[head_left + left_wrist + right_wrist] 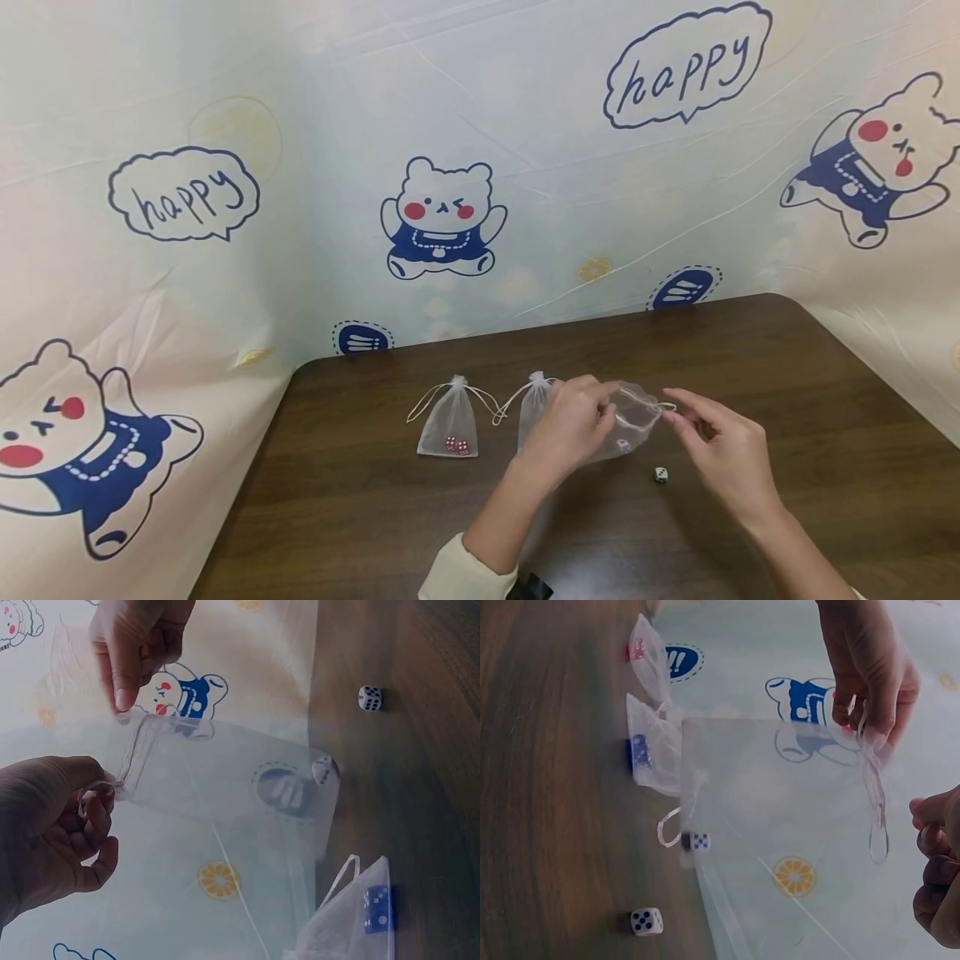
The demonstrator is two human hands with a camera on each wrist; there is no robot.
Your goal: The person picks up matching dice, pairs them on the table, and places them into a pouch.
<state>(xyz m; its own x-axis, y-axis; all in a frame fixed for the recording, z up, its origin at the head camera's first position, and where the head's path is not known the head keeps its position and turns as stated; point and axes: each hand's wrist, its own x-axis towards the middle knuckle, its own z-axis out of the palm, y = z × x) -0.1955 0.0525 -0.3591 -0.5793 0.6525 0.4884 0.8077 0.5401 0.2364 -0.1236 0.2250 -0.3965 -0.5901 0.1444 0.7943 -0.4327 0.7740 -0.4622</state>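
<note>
My left hand (573, 421) pinches the mouth edge of a sheer white drawstring pouch (225, 769), held sideways above the table. One white die (322, 771) sits in the pouch's bottom corner. From the other end of the mouth a thin drawstring loop (880, 844) sticks out. My right hand (723, 446) is right beside that loop, thumb and forefinger parted on either side of it in the head view; the right wrist view shows a gap between fingers and loop. Below the hands, another white die (661, 475) lies on the table.
A tied pouch with red dice (447, 421) lies left on the brown table (360, 517). Beside it, a second tied pouch (531, 408) with blue dice (378, 908) is partly behind my left hand. A printed cloth (525, 250) hangs behind the table.
</note>
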